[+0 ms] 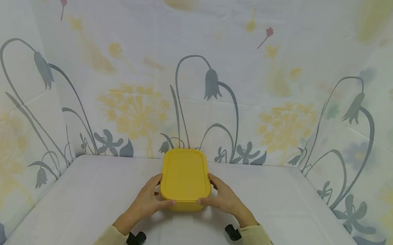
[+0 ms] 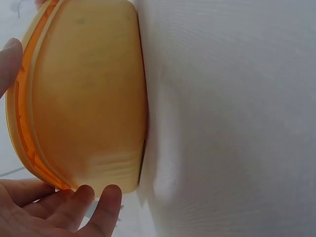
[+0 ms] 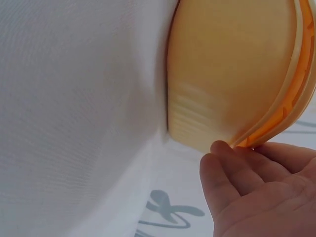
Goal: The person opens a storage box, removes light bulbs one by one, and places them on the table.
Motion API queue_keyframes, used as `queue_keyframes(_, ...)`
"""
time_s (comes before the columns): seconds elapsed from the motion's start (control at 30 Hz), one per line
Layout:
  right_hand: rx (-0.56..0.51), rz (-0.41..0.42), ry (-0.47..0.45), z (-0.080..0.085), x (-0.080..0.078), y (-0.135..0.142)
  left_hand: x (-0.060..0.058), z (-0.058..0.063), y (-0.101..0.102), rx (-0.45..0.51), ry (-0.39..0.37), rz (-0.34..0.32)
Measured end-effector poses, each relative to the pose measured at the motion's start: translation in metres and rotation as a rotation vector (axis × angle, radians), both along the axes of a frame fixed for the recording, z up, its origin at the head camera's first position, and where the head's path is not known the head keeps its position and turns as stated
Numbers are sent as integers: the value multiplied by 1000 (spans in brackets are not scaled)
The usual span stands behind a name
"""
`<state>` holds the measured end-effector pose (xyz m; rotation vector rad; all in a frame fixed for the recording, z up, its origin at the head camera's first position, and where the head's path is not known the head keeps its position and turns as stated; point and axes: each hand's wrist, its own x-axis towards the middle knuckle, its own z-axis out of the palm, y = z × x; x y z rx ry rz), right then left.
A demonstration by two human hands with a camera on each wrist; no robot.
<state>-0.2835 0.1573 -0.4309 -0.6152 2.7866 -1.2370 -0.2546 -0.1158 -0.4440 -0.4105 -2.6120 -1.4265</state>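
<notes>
A yellow lidded food container (image 1: 187, 175) sits on the white table, its rounded rectangular lid facing up. My left hand (image 1: 149, 199) grips its left side, thumb at the near edge of the lid and fingers along the side. On the opposite side my right hand (image 1: 224, 197) holds it in the same way, thumb at the near right corner. In the left wrist view the container's pale wall (image 2: 94, 94) shows below the orange underside of the lid rim, with fingertips against its end. The right wrist view shows the fingers (image 3: 232, 168) at the other end, under the rim.
The white-covered table (image 1: 101, 192) stretches to both sides of the container. Behind it hangs a white cloth (image 1: 197, 111) printed with grey and yellow flowers, continuing along the left and right sides. A dark wrist camera (image 1: 136, 240) sits at the left wrist, another camera (image 1: 233, 232) at the right.
</notes>
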Motion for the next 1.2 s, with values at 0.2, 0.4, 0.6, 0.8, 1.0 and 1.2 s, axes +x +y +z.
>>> queue_keyframes(0.2, 30, -30, 13, 2, 2, -2, 1, 4, -2, -38, 3, 18)
queue_keyframes(0.4, 24, -42, 15, 5, 5, -5, 1, 8, -5, -37, 1, 16)
queue_keyframes(0.6, 12, -39, 24, 7, 7, -7, 2, 10, -7, -33, 22, 14)
queue_keyframes(0.8, -24, 0, 39, 10, 8, -9, 3, 13, -8, -31, 31, 15)
queue_keyframes(1.0, -54, 14, 37, 11, 9, -13, 5, 16, -13, -29, 30, 16)
queue_keyframes(1.2, -43, -4, 57, 13, 11, -18, 5, 15, -18, -27, 44, 11)
